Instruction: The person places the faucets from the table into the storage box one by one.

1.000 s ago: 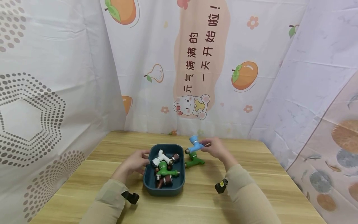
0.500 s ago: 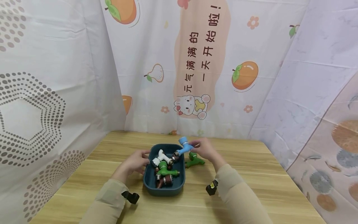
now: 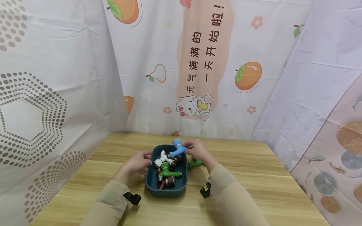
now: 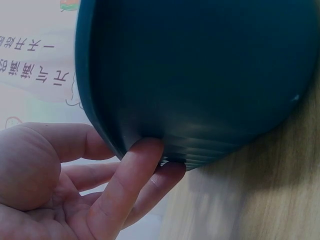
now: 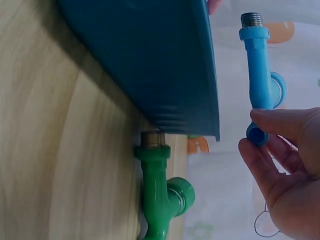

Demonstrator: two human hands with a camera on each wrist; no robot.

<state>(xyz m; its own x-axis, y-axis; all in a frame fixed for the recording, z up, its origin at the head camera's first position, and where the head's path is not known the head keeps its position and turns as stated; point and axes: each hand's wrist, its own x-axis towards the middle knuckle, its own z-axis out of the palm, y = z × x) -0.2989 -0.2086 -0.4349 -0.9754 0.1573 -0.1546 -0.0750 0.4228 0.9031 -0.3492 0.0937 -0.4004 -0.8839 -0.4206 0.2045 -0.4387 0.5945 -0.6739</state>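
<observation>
A dark teal plastic bin (image 3: pixel 166 193) stands on the table, holding a white faucet (image 3: pixel 163 158), a green faucet (image 3: pixel 168 173) and brown faucets (image 3: pixel 169 182). My left hand (image 3: pixel 138 162) holds the bin's left side. In the left wrist view, its fingers (image 4: pixel 125 185) lie against the outer wall near the rim. My right hand (image 3: pixel 198 150) pinches a light blue faucet (image 3: pixel 178 148) by its spout end, over the far right part of the bin. The blue faucet's threaded end points towards the white faucet. Another green faucet (image 5: pixel 156 195) lies on the table beside the bin, partly hidden by my right hand in the head view.
The wooden table (image 3: pixel 249 185) extends on both sides of the bin. A printed curtain (image 3: pixel 158 106) hangs behind it, with more curtains at the left and right. A black wrist camera (image 3: pixel 205 190) sits at each sleeve cuff.
My right hand has moved left with the blue faucet, from above the green faucet beside the bin to over the bin. My left hand and the bin have stayed in place.
</observation>
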